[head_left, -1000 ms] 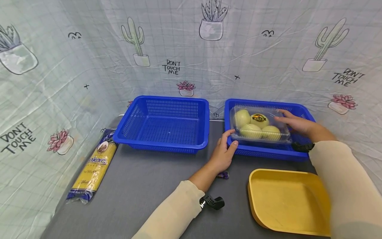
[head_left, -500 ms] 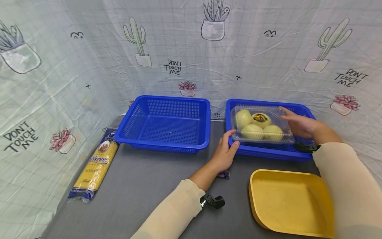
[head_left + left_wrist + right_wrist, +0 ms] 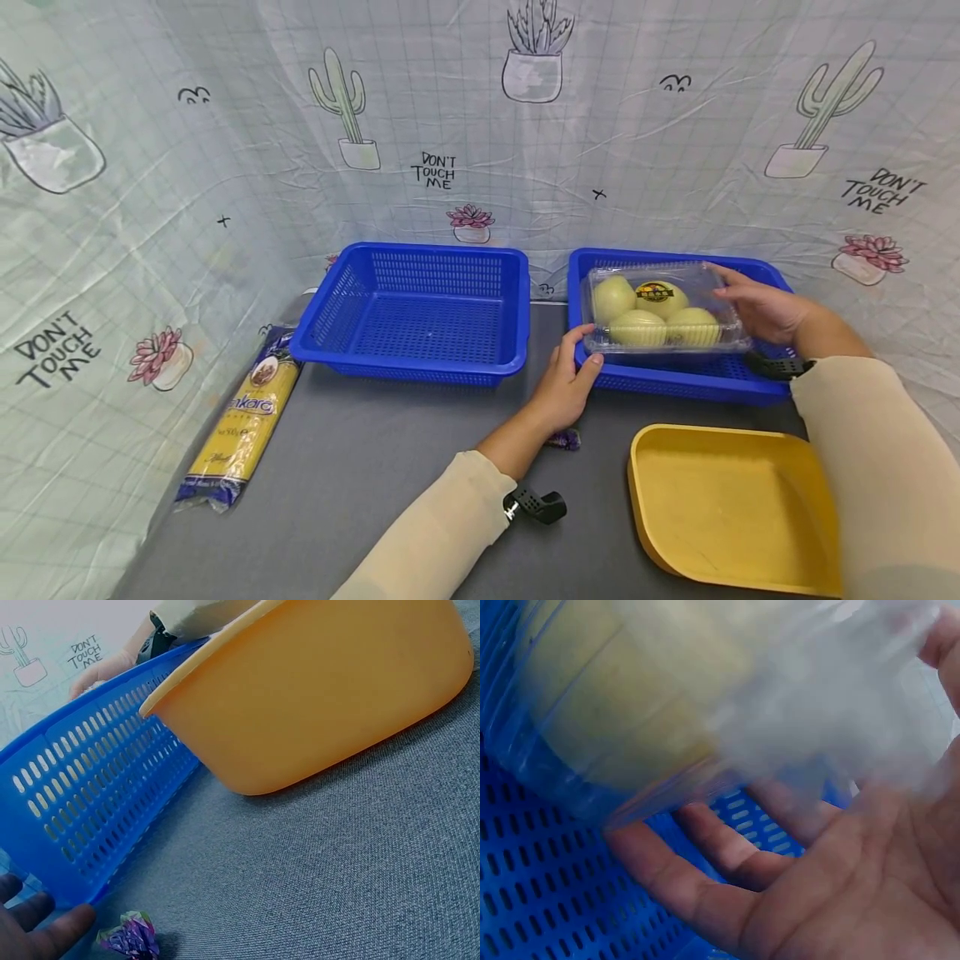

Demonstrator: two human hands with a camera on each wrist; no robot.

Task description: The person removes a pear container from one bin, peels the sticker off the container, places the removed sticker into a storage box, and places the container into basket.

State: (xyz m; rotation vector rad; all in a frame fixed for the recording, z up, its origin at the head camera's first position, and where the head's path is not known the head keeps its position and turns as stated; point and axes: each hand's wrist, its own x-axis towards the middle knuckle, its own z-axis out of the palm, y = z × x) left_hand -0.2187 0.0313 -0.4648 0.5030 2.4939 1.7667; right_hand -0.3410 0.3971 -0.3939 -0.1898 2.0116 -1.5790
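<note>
A clear plastic clamshell box [image 3: 663, 308] of several pale yellow-green round fruits sits partly over the right blue basket [image 3: 675, 385], its right end raised. My right hand [image 3: 768, 310] holds that end, with fingers under the box in the right wrist view, where the plastic [image 3: 667, 697] looks blurred. My left hand [image 3: 564, 385] rests at the basket's front left corner. In the left wrist view its fingers lie loosely against the outside of the basket [image 3: 90, 780]. The box's underside is hidden in the head view.
Another blue basket [image 3: 435, 333] stands to the left. A yellow tub [image 3: 731, 508] is in front of the right basket. A pasta packet [image 3: 243, 425] lies at the far left. A small purple crinkled item [image 3: 564, 439] shows beside my left wrist. A patterned curtain [image 3: 480, 125] hangs behind.
My right hand has shifted slightly right and its end of the fruit box has come up, tilting the box. My left hand stays at the basket corner.
</note>
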